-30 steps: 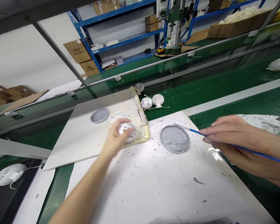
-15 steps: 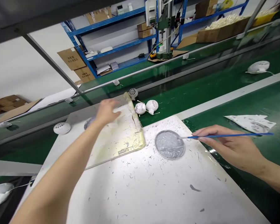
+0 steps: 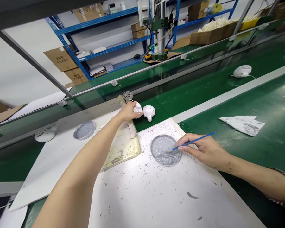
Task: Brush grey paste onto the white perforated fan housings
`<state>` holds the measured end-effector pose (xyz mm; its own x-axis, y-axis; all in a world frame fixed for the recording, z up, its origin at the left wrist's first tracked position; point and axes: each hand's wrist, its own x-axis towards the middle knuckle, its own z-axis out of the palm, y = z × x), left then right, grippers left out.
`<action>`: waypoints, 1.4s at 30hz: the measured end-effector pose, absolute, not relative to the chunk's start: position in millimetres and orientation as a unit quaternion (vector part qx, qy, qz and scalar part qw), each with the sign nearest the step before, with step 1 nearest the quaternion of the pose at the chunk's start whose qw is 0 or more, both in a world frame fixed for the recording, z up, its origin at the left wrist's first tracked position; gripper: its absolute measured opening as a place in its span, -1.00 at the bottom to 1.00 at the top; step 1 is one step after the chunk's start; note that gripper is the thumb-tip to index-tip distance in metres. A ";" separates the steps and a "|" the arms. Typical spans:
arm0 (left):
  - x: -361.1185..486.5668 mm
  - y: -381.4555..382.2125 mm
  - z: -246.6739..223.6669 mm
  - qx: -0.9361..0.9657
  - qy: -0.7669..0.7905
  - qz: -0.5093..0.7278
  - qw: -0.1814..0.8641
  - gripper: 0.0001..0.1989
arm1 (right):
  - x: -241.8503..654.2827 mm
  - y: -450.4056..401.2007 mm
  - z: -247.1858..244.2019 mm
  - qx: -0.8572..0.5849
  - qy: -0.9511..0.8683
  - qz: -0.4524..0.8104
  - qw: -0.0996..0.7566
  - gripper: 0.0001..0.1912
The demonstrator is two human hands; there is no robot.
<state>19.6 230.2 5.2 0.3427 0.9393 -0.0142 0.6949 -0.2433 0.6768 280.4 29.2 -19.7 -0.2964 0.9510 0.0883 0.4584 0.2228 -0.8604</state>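
Note:
My left hand (image 3: 128,111) reaches past a yellowish silicone mat (image 3: 123,152) and closes on a white round perforated shell (image 3: 138,108). Beside it lie a second white shell (image 3: 148,112) and a grey-speckled perforated disc (image 3: 127,95). My right hand (image 3: 203,150) pinches a thin blue paintbrush (image 3: 194,141), its tip resting in grey paste inside a round dish (image 3: 165,150). That dish stands on a speckled white board (image 3: 142,196).
A smaller dish of grey paste (image 3: 84,130) and a white perforated shell (image 3: 44,135) sit on a white board (image 3: 38,167). Green conveyor belts (image 3: 228,95) run alongside, with a grey-smeared paper (image 3: 242,124) at right and blue shelving (image 3: 109,47) behind.
My left hand has moved forward from above the mat onto the white shell. My right hand has lowered the brush tip into the grey paste. The view has shifted.

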 end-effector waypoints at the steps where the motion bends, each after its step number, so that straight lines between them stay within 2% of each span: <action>1: 16.8 224.1 6.9 0.738 0.540 0.240 0.325 -0.46 | 278.9 29.4 -19.7 -0.497 -0.707 0.385 0.323 -0.75; 5: 0.9 189.5 19.1 0.621 0.547 0.369 0.423 -0.50 | 275.0 31.3 -21.0 -0.506 -0.642 0.457 0.351 -0.72; 8: -15.5 154.7 28.9 0.390 0.516 0.490 0.585 -0.68 | 274.4 35.6 -23.6 -0.511 -0.548 0.530 0.397 -0.67; 10: -25.2 130.6 32.2 0.248 0.458 0.529 0.670 -0.71 | 275.2 39.3 -26.0 -0.520 -0.475 0.562 0.434 -0.64; 12: -32.3 109.2 32.2 0.217 0.421 0.531 0.703 -0.74 | 276.6 42.6 -28.4 -0.521 -0.394 0.596 0.467 -0.63; 15: -36.8 86.0 27.9 0.242 0.435 0.533 0.684 -0.79 | 278.7 45.4 -30.8 -0.510 -0.312 0.634 0.490 -0.66; 22: -24.1 52.2 16.3 0.277 0.449 0.535 0.659 -0.76 | 279.2 44.7 -32.6 -0.506 -0.286 0.649 0.491 -0.69; 24: -18.7 42.5 14.3 0.297 0.447 0.507 0.674 -0.66 | 279.5 43.6 -34.0 -0.503 -0.293 0.650 0.489 -0.67; 28: -9.6 27.0 12.9 0.332 0.430 0.448 0.710 -0.33 | 281.5 41.4 -38.7 -0.527 -0.356 0.594 0.493 -0.67; 30: -5.5 22.6 12.8 0.354 0.422 0.432 0.714 -0.28 | 282.3 40.3 -40.8 -0.547 -0.384 0.556 0.494 -0.65; 33: 0.2 19.5 12.0 0.350 0.431 0.421 0.718 -0.34 | 282.3 38.8 -42.0 -0.561 -0.381 0.544 0.495 -0.63; 42: 7.4 21.2 4.4 0.210 0.439 0.474 0.734 -0.77 | 279.6 36.1 -40.7 -0.531 -0.346 0.607 0.480 -0.72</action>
